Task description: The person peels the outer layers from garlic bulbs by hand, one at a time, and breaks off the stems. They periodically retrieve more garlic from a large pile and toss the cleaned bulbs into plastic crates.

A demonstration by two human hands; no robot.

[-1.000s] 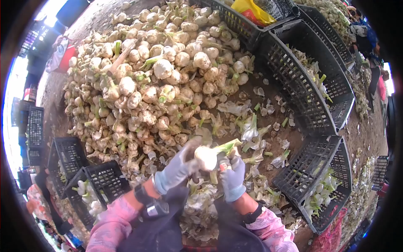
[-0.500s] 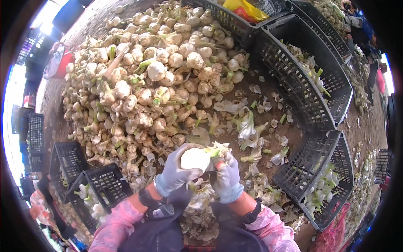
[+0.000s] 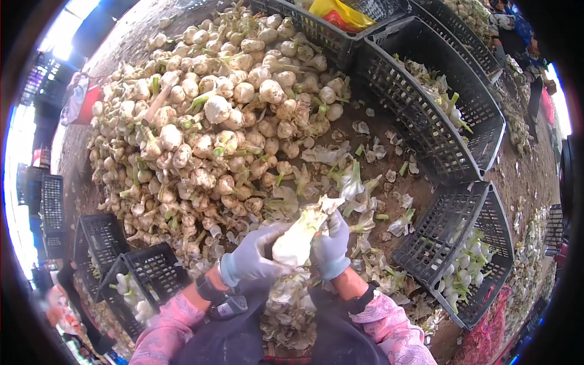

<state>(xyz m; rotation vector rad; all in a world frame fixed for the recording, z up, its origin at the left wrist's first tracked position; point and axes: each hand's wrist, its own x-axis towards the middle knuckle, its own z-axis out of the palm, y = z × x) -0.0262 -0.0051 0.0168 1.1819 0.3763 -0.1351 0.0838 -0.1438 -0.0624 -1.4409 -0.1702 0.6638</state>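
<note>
In front of my lap, a white garlic bulb is tilted with its leafy stalk pointing up and right. My left hand, in a pale glove, is closed around the bulb's lower left side. On the other side my right hand, gloved too, has its fingers bent against the stalk and loose skin; whether it also holds a small tool is hidden. Beyond both hands lies a big heap of unpeeled garlic bulbs. Peeled skins are piled on the dark apron between my legs.
Black crates stand around me: a large one at upper right, another at right with trimmed garlic, and one at lower left. Skins and cut stalks litter the ground. A red net bag lies at lower right.
The garlic bulb has turned from lying sideways to stalk upward, and its skin hangs looser. My right hand has risen slightly along the stalk; my left hand has shifted a little down.
</note>
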